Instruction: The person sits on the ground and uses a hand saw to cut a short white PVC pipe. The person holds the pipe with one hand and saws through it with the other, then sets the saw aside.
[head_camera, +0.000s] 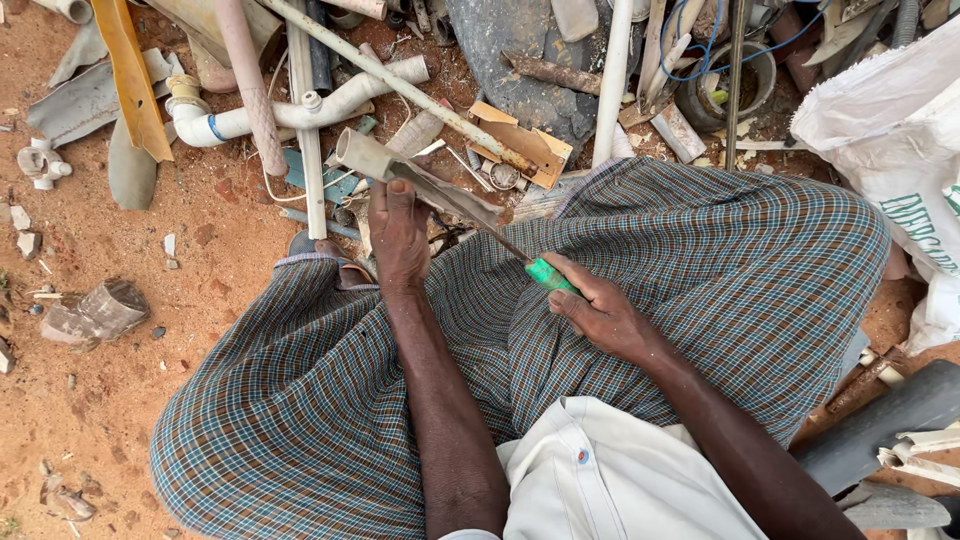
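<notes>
My right hand (600, 312) covers most of the green tool handle (548, 274). The white sack (890, 130) at 2 o'clock is cut by the right edge. My checked cloth (700, 260) hides my legs.

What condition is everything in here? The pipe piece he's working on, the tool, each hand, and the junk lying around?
Grey pipe piece: split open, held tilted.
Green-handled tool: gripped, blade laid in the pipe's cut.
Left hand: closed on the pipe piece.
Right hand: closed on the tool's handle.
White elbow pipe: lying on the ground.
White sack: slumped at the side.
</notes>
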